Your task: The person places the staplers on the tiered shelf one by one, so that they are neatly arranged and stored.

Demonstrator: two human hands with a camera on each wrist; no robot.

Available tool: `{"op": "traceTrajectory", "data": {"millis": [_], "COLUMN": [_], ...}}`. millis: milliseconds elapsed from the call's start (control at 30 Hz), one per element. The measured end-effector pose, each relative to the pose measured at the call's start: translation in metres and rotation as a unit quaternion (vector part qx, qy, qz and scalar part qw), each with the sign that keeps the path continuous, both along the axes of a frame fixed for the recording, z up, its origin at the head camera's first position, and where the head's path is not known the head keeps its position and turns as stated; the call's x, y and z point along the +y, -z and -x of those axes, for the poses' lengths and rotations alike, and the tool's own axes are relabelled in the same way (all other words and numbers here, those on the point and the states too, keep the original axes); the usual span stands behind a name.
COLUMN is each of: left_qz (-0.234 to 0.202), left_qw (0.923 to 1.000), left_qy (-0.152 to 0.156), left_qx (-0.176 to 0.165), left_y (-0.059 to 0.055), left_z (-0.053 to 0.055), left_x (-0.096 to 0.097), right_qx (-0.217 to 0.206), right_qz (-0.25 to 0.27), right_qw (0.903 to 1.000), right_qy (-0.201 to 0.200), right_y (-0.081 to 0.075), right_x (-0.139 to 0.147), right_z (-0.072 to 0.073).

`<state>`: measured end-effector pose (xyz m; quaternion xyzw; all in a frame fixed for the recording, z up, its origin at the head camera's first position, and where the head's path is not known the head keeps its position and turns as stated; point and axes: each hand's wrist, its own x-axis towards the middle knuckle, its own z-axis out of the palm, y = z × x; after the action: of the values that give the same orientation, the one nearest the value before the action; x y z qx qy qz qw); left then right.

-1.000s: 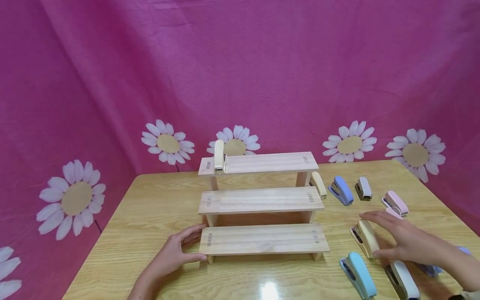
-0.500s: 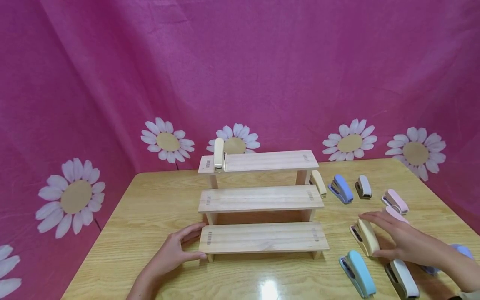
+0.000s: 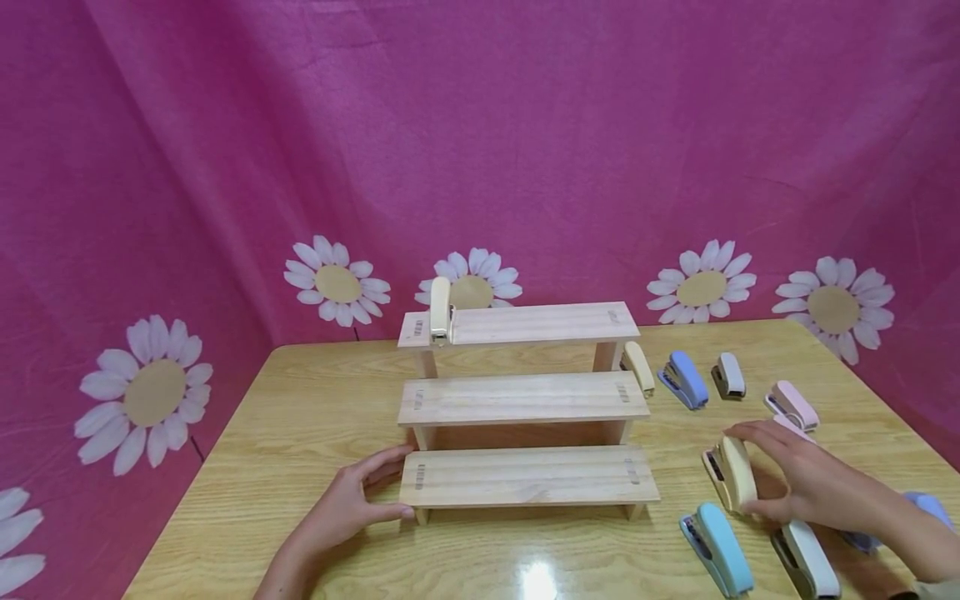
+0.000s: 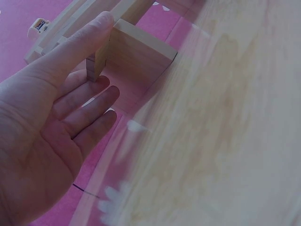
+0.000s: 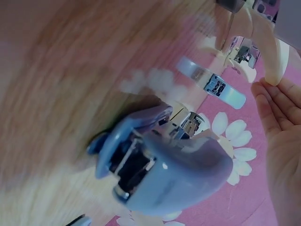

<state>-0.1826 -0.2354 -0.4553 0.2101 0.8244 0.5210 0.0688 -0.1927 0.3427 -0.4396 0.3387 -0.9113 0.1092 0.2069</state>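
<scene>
A three-tier wooden stand [image 3: 528,479] sits mid-table. At the left end of its lowest step, my left hand [image 3: 345,508] holds the board between thumb and fingers. The left wrist view shows the thumb [image 4: 80,47] against the board's end, the other fingers below. My right hand [image 3: 806,483] grips a cream stapler [image 3: 737,473] on the table, fingertips at its far end and thumb at its near end. In the right wrist view, that hand [image 5: 287,113] lies at the edge, fingertips against the cream stapler. A second cream stapler [image 3: 439,308] stands on the top step's left end.
Around the right hand lie a light blue stapler [image 3: 718,546], a white stapler [image 3: 808,557] and a purple-blue stapler [image 3: 930,504]. Farther back are blue [image 3: 684,379], small white [image 3: 728,375], pink [image 3: 795,404] and cream [image 3: 637,367] staplers. A pink flowered cloth [image 3: 525,150] hangs behind the table.
The cream stapler under the right hand tilts slightly, and the right hand shifts a little with it. The left hand keeps its place at the stand.
</scene>
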Motion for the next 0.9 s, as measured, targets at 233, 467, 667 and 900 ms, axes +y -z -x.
{"op": "traceTrajectory", "data": {"millis": [233, 467, 667, 900], "left_qz": [0.004, 0.014, 0.017, 0.018], "left_qw": [1.0, 0.9999, 0.9998, 0.9998], "left_qy": [-0.003, -0.005, -0.005, -0.004], "left_qx": [-0.002, 0.001, -0.003, -0.005], "left_y": [0.0, -0.001, -0.002, -0.001], "left_z": [0.0, 0.0, 0.001, 0.0], "left_x": [0.0, 0.0, 0.001, 0.001], "right_qx": [0.028, 0.036, 0.062, 0.105], "right_qz": [0.045, 0.074, 0.092, 0.124], "right_qw": [0.9983, 0.9959, 0.9934, 0.9852], "right_qy": [-0.025, -0.037, -0.028, -0.053], "right_y": [-0.006, -0.023, -0.04, -0.057], "right_x": [-0.003, -0.009, -0.016, -0.027], "right_z": [0.011, 0.019, 0.023, 0.033]}}
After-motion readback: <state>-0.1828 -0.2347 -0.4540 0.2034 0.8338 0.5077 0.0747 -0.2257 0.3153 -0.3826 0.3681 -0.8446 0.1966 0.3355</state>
